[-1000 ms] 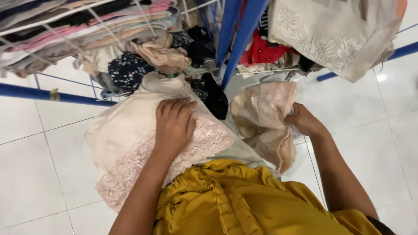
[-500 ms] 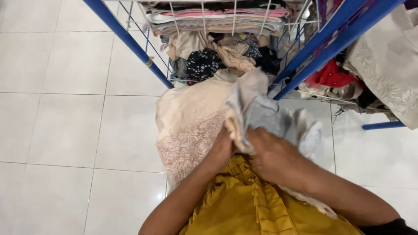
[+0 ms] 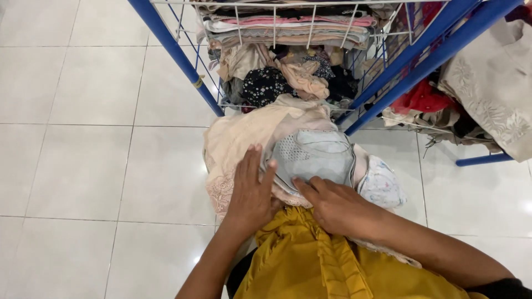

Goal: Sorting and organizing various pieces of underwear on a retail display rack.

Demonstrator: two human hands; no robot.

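The left hand (image 3: 250, 191) lies flat, fingers spread and extended, palm down on the pale pink lace-trimmed garment (image 3: 244, 138); it grips nothing and only presses. The right hand (image 3: 332, 205) lies just beside it, fingers loosely curled, fingertips on the lower edge of the grey-blue folded garment (image 3: 315, 158); whether that edge is pinched cannot be told. The grey-blue garment sits directly ahead of both hands, on top of the pink one, with a white printed cloth (image 3: 381, 185) touching its right edge. Beyond the pile stands the blue wire rack (image 3: 183, 61), stuffed with folded clothes (image 3: 288, 27), its lower frame near the pile's far edge. Left of the left hand, white tiled floor (image 3: 88, 155) extends unobstructed. The mustard-yellow ruffled garment (image 3: 321, 260) lies directly below both wrists.
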